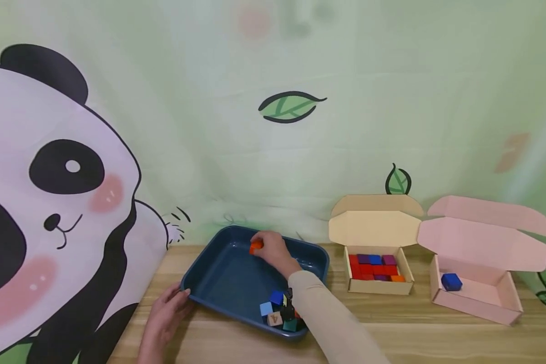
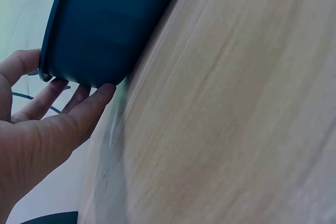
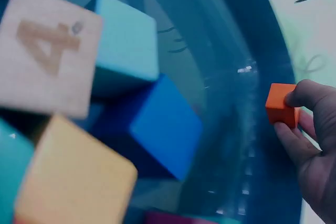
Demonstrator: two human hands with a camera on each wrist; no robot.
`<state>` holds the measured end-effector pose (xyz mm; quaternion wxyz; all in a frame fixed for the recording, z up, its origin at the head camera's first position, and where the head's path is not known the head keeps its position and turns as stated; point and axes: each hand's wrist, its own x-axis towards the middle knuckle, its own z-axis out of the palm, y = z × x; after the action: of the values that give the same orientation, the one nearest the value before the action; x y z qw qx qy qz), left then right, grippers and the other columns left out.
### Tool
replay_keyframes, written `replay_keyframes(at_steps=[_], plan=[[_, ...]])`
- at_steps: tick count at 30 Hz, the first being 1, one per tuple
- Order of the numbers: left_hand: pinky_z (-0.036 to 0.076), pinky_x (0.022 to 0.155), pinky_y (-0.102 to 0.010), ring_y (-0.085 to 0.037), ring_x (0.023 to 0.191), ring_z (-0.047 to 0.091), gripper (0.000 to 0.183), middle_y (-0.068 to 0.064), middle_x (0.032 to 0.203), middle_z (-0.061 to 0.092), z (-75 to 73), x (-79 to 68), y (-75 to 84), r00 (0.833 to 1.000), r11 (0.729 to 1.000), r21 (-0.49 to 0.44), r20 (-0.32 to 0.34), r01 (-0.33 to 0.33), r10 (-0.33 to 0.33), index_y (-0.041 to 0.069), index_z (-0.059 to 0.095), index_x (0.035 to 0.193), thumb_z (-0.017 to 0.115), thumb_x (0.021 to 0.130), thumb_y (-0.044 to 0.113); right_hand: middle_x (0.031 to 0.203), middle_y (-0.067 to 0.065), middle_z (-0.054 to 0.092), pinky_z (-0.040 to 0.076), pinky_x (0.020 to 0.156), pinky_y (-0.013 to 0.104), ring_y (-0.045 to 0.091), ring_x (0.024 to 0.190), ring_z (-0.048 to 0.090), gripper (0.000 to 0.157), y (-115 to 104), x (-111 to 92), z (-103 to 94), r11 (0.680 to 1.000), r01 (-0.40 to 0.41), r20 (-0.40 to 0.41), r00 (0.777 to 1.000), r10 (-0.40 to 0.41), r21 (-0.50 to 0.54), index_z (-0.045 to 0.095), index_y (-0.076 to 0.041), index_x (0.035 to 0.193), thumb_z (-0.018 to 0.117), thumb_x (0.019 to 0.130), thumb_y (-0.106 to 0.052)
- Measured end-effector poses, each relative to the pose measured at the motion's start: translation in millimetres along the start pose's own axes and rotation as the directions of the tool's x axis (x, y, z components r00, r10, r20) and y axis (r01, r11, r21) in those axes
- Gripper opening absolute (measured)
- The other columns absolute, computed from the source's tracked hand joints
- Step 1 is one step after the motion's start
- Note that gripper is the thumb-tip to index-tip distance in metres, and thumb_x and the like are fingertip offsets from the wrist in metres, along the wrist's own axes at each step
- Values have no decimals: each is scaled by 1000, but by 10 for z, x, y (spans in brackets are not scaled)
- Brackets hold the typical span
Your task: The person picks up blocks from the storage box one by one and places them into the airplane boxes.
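My right hand (image 1: 273, 250) pinches an orange cube (image 3: 281, 103) between thumb and fingertips, over the far side of a dark blue tray (image 1: 223, 293). With my left hand (image 1: 166, 313) I hold the tray's near left corner, one digit over the rim and the other fingers against its outer wall (image 2: 105, 30). Several cubes lie together in the tray's near right corner: a wooden cube marked 4 (image 3: 50, 51), a light blue cube (image 3: 126, 40), a dark blue cube (image 3: 152, 129) and a yellowish cube (image 3: 79, 177) among them. My right forearm hides part of that corner in the head view.
To the tray's right stands an open tan box (image 1: 377, 287) with rows of red, purple, blue and orange cubes. Farther right, an open pink box (image 1: 478, 307) holds a blue cube (image 1: 451, 282) at its left. A panda-printed cloth (image 1: 209, 126) hangs behind the wooden table (image 1: 418, 338).
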<state>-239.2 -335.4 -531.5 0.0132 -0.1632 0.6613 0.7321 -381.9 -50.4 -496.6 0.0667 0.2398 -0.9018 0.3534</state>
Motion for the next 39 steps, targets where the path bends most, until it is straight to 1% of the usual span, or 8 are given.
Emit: replay_keyframes(at_steps=[4, 8, 11, 20, 23, 29, 34, 39], plan=[[46, 111, -43, 2, 100, 62, 62, -18, 150, 39, -15, -12, -7, 1000, 1000, -4, -5, -14, 14, -3, 31, 154, 60, 102, 11, 110, 9, 71, 59, 86, 35, 25, 97, 63, 24, -91, 2, -216, 1000, 20, -5, 1000, -20, 24, 75, -8, 114, 77, 90, -9], [50, 106, -40, -2, 102, 63, 57, -8, 135, 53, -39, -44, -10, 1000, 999, -31, -21, -18, 18, -2, 37, 150, 63, 101, 10, 114, 10, 71, 60, 86, 36, 27, 100, 66, 26, -161, -51, -442, 994, 15, -21, 1000, -12, 109, 74, -7, 117, 75, 91, -8], [53, 103, -37, -3, 102, 64, 55, -1, 126, 57, -48, -60, -14, 1000, 999, -46, -25, -6, 5, -1, 39, 148, 63, 100, 9, 116, 9, 70, 61, 87, 36, 28, 103, 68, 26, -167, -132, -582, 990, 14, -45, 999, -8, 138, 74, -9, 117, 75, 91, -9], [53, 103, -36, -1, 100, 64, 63, -9, 136, 51, -39, -36, -36, 1000, 999, -38, -18, 4, -5, -2, 31, 154, 62, 101, 9, 114, 9, 71, 62, 86, 37, 27, 101, 69, 26, -115, -415, -953, 985, 72, -120, 991, -54, 156, 75, -7, 115, 76, 89, -7], [54, 102, -36, -3, 101, 64, 62, -6, 131, 54, -22, -15, -47, 1000, 999, -53, -8, -10, 9, -4, 31, 154, 61, 101, 7, 114, 8, 71, 62, 86, 35, 25, 100, 69, 25, -67, -547, -1078, 984, 63, -131, 991, -41, 168, 75, -8, 113, 77, 89, -6], [54, 101, -35, -3, 101, 65, 62, -2, 127, 57, 6, 1, -41, 1000, 999, -39, 10, -10, 10, -4, 31, 154, 61, 101, 8, 112, 6, 69, 62, 87, 35, 24, 100, 67, 25, 85, -902, -1292, 986, 37, -94, 995, -22, 160, 75, -10, 113, 77, 89, -6], [54, 100, -36, -5, 101, 65, 60, 2, 121, 58, 3, -11, -23, 1000, 999, -46, 9, -21, 21, -4, 33, 152, 61, 101, 7, 112, 5, 69, 62, 87, 35, 23, 101, 66, 26, 240, -1129, -1473, 990, 16, -81, 997, -5, 139, 74, -12, 114, 77, 89, -7], [54, 102, -37, -3, 100, 65, 62, -4, 130, 55, 7, -18, -27, 1000, 1000, -23, 5, -17, 17, -3, 33, 153, 63, 100, 9, 112, 6, 69, 63, 85, 39, 24, 99, 67, 26, 389, -1320, -1639, 994, 12, -116, 993, 1, 109, 75, -11, 113, 77, 88, -5]])
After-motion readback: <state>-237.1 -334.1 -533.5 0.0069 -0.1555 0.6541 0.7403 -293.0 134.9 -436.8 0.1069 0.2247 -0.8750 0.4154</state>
